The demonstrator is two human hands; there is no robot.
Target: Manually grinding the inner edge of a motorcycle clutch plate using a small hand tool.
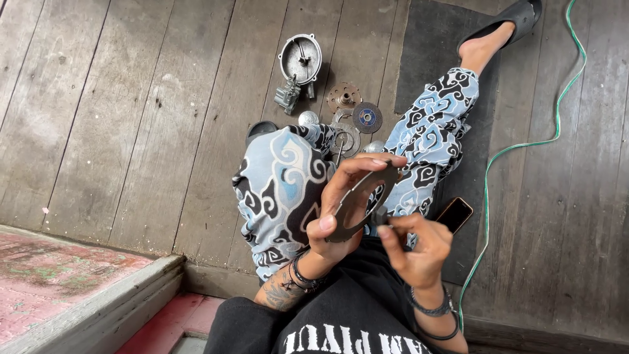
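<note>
Two hands are up in front of me over my lap, and both are busy with one flat part. My left hand (341, 210) is clamped on a thin dark metal plate (362, 202) with a large oval hole through it; the thumb presses on the near edge and the fingers wrap over the far edge, so the plate stands tilted between them. My right hand (416, 246) sits just beside it, lower and to the right, with the fingers curled narrow and the fingertips at the plate's lower edge; I cannot tell whether they truly pinch it or only touch it.

Below the hands I see my knees in blue, white and black patterned trousers (288, 183). A phone (455, 214) with a dark screen lies on the black mat (432, 39) by my right leg.

On the wooden floor (131, 118) ahead of my knees lie loose machine parts: a round grey metal housing (300, 60), a small grey cast block (287, 96) touching its lower edge, a rusty toothed disc (343, 96), and a small blue-centred disc (367, 118) just beside that. A green cable (524, 145) snakes across the boards to the right, well apart from the parts.
</note>
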